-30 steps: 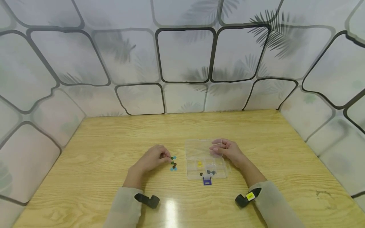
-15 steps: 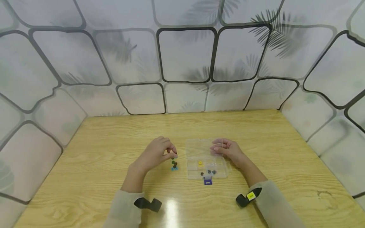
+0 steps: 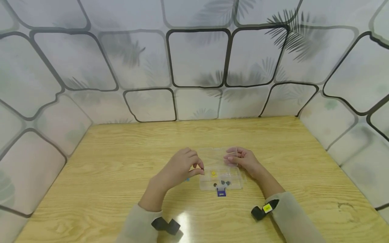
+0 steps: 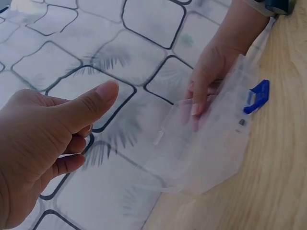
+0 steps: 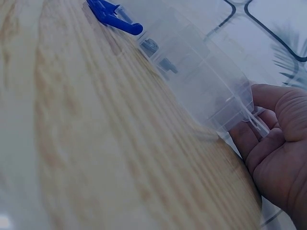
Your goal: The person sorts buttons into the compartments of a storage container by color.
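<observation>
A clear plastic compartment box (image 3: 206, 186) lies with its lid (image 3: 212, 157) raised at the back. My right hand (image 3: 244, 161) holds the lid's right side, thumb in front and fingers behind the see-through plastic. Over the box's left edge, my left hand (image 3: 182, 168) pinches a small dark piece (image 3: 203, 169) between thumb and fingertips; its kind is too small to tell. Inside the box sit a yellow ring-shaped piece (image 3: 213, 173), grey-blue pieces (image 3: 225, 183) and a brown round piece (image 3: 215, 185). A light blue piece (image 3: 187, 179) shows beside my left wrist, which hides the pieces around it.
At the box's front edge sticks out a blue-purple clasp (image 3: 221, 193). The wood-grain table (image 3: 121, 145) spreads around the box, with a patterned wall covering (image 3: 197, 60) along its back and sides.
My left hand has moved right from the small loose pieces to the box's left edge, carrying a pinched piece. The right hand stays on the lid.
</observation>
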Demonstrator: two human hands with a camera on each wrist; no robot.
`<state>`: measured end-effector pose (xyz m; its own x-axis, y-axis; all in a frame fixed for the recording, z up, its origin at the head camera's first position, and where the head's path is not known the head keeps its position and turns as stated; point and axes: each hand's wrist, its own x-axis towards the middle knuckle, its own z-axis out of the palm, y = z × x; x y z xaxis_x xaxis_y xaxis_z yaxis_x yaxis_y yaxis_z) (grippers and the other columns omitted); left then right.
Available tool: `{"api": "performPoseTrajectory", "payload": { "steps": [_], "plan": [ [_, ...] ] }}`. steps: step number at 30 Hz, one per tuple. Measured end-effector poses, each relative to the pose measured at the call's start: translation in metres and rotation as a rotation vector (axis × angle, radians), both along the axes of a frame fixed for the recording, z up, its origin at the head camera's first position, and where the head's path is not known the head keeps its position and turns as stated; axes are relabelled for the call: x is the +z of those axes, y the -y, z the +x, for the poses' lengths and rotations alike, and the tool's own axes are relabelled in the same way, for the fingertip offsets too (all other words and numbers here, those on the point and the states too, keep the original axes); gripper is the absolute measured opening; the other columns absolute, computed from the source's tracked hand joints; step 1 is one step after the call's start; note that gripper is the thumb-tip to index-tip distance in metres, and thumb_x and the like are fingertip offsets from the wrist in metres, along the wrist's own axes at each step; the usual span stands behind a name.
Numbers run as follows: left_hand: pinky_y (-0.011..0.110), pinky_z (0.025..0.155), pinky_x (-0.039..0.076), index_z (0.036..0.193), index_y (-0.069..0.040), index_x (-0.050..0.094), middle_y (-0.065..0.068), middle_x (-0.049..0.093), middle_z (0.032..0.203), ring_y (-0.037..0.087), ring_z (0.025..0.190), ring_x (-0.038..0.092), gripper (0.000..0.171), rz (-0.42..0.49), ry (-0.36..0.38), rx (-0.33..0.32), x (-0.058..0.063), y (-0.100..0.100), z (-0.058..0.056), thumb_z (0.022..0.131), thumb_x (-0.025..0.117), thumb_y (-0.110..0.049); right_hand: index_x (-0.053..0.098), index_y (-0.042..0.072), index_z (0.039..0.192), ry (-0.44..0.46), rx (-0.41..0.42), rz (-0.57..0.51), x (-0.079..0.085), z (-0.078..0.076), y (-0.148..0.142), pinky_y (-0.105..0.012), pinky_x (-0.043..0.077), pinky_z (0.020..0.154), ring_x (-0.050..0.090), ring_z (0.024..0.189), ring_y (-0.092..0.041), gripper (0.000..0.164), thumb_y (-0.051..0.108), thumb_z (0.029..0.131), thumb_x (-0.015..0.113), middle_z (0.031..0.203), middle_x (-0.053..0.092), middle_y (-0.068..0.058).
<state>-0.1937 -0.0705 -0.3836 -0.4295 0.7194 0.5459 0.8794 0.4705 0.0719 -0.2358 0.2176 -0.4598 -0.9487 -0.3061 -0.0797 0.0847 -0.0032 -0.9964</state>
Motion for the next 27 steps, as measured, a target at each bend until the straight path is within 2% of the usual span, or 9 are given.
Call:
{"api": "performPoseTrajectory", "payload": {
  "steps": [5, 13, 18, 24, 27],
  "plan": [
    [0.020, 0.074, 0.043, 0.084, -0.018, 0.068, -0.008, 0.059, 0.080, 0.007, 0.077, 0.050, 0.017, -0.063, 0.034, -0.024, -0.013, -0.018, -0.001, 0.080, 0.072, -0.034, 0.045, -0.011, 0.124, -0.003, 0.005, 0.009, 0.001, 0.000, -0.001, -0.027, 0.054, 0.080, 0.069, 0.089, -0.013, 0.044, 0.007, 0.089, 0.065, 0.095, 0.071, 0.002],
    [0.019, 0.072, 0.040, 0.084, -0.018, 0.068, -0.008, 0.057, 0.076, 0.007, 0.073, 0.047, 0.018, -0.096, 0.037, -0.073, -0.032, -0.035, -0.006, 0.079, 0.072, -0.035, 0.043, -0.012, 0.125, -0.009, 0.020, 0.008, -0.001, -0.001, -0.003, -0.028, 0.054, 0.081, 0.069, 0.090, -0.012, 0.045, 0.007, 0.090, 0.064, 0.098, 0.071, -0.001],
    [0.019, 0.072, 0.041, 0.085, -0.017, 0.068, -0.006, 0.060, 0.078, 0.007, 0.074, 0.048, 0.018, -0.096, 0.087, -0.054, -0.039, -0.038, -0.005, 0.079, 0.072, -0.034, 0.043, -0.012, 0.124, -0.022, 0.021, 0.014, -0.002, -0.001, -0.003, -0.027, 0.054, 0.080, 0.069, 0.089, -0.012, 0.044, 0.007, 0.090, 0.063, 0.097, 0.071, 0.000],
    [0.019, 0.079, 0.043, 0.086, -0.017, 0.069, -0.008, 0.062, 0.082, 0.008, 0.080, 0.053, 0.023, -0.112, 0.030, -0.002, -0.044, -0.038, -0.004, 0.078, 0.070, -0.038, 0.042, -0.013, 0.125, -0.025, 0.021, 0.014, -0.002, 0.000, -0.003, -0.027, 0.054, 0.080, 0.069, 0.090, -0.012, 0.046, 0.007, 0.090, 0.063, 0.098, 0.071, -0.001],
    [0.020, 0.079, 0.044, 0.088, -0.017, 0.069, -0.008, 0.062, 0.084, 0.009, 0.083, 0.053, 0.024, -0.092, 0.053, 0.020, -0.043, -0.036, -0.004, 0.079, 0.070, -0.038, 0.043, -0.013, 0.125, -0.023, 0.015, 0.017, -0.002, 0.001, -0.003, -0.027, 0.054, 0.080, 0.069, 0.089, -0.012, 0.046, 0.007, 0.090, 0.064, 0.098, 0.071, 0.000]
  ]
}}
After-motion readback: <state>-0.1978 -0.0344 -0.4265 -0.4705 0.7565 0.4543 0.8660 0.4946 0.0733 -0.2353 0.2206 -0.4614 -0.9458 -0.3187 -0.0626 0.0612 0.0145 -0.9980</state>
